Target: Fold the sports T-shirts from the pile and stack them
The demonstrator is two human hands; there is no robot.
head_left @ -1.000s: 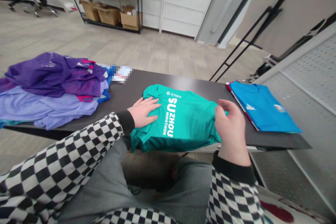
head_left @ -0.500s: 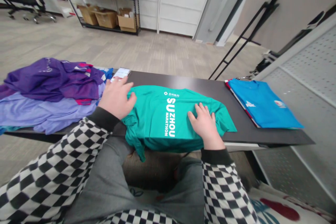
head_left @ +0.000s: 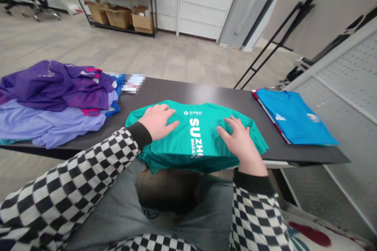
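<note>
A green T-shirt with white lettering lies spread on the dark table, its lower part hanging over the near edge. On its left side, near the shoulder, rests my left hand, fingers stretched and pointing right. My right hand is over the shirt's right side, with its fingers spread and the lettering to its left. Neither hand grips the fabric. The shirt's hem is folded out of sight below the table edge.
To the left lies a heap of purple and lavender shirts. A blurred flat item sits beside it. At the right end is a folded blue shirt on other folded clothing. A perforated panel borders the table's right side.
My left hand has moved right and down onto the shirt's left side, and the left sleeve now lies flatter. The shirt has slid toward me, hiding part of its lettering below the edge.
</note>
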